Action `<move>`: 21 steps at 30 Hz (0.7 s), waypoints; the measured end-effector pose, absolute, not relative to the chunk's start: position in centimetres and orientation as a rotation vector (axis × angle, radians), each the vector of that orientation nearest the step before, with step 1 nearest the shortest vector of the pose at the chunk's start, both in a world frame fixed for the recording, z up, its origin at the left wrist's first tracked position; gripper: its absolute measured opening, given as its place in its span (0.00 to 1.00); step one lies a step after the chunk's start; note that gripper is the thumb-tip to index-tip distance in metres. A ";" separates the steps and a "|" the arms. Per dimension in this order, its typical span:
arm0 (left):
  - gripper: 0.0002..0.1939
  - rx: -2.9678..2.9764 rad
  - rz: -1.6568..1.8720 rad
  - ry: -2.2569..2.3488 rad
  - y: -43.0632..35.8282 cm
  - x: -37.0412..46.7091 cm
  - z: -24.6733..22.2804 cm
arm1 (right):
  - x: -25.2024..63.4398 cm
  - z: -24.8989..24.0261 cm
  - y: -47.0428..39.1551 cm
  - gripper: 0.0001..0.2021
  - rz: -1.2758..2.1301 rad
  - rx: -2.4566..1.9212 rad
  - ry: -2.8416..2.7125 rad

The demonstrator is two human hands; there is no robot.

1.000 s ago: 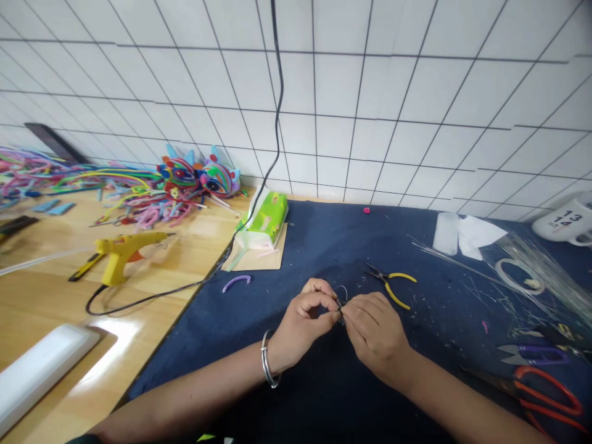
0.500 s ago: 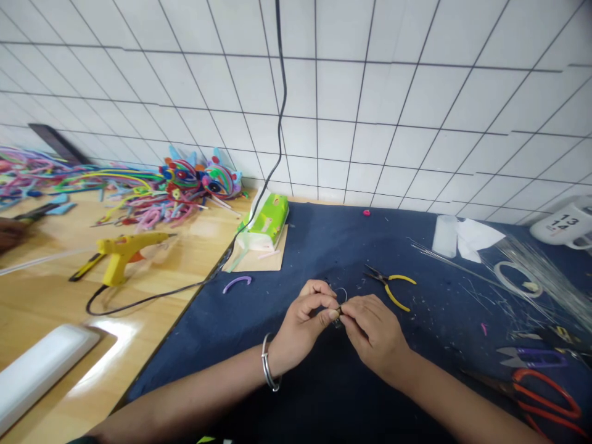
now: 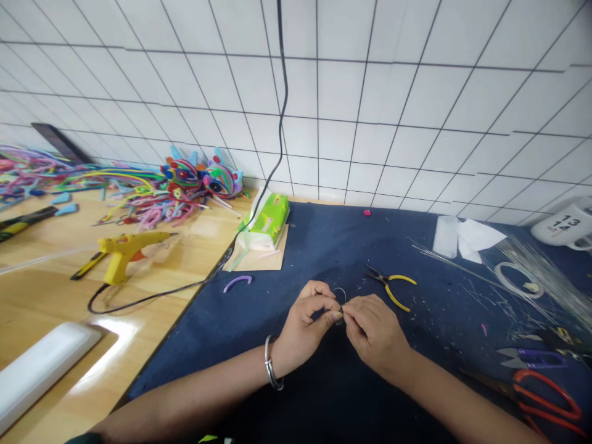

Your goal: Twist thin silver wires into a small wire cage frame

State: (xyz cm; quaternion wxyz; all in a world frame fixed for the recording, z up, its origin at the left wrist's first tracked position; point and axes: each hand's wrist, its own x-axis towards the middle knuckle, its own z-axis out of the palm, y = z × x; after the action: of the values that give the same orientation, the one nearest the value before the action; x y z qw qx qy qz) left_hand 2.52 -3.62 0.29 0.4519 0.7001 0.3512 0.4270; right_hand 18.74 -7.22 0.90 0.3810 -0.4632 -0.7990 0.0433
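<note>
My left hand (image 3: 309, 320) and my right hand (image 3: 374, 330) meet above the dark blue cloth (image 3: 324, 246), thumbs and forefingers pinched together. A thin wire (image 3: 343, 291) curves in a small loop up from between the fingertips. Both hands seem closed on this wire; a tiny dark bit also shows at the pinch, too small to name. Just beyond my right hand lie the yellow-handled pliers (image 3: 391, 285), jaws apart, touched by neither hand. To the left of my left hand rests a purple curved strip (image 3: 237, 282).
A yellow glue gun (image 3: 123, 253) with a black cord lies on the wooden table at left, near colourful pipe cleaners (image 3: 111, 185) and a green tissue pack (image 3: 271, 216). At right are loose wires (image 3: 546, 271), a wire coil (image 3: 515, 277), purple snips (image 3: 534, 357), red-handled scissors (image 3: 546, 394) and a mug (image 3: 562, 225).
Another person's hand at the left edge has gone out of view, with a dark tool now lying there. My hands keep nearly the same pinch; the wire loop has shifted slightly.
</note>
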 end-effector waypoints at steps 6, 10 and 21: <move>0.03 1.756 1.031 0.866 -3.5 2.5 0.4 | 18.6 0.7 -7.3 0.08 0.040 -1.229 -2.052; 0.04 1.785 1.010 0.881 -3.4 2.4 0.6 | 18.6 0.5 -7.1 0.07 -0.006 -1.212 -2.073; 0.05 1.897 1.014 0.819 -3.1 2.6 0.1 | 18.9 0.6 -6.9 0.09 -0.007 -1.284 -2.092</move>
State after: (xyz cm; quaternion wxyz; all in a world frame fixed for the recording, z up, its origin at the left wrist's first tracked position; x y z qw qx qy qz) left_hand 2.59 -3.10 0.15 0.4074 0.7527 0.3249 0.4024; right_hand 18.90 -6.90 0.58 0.3369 -0.4926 -0.8024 -0.0028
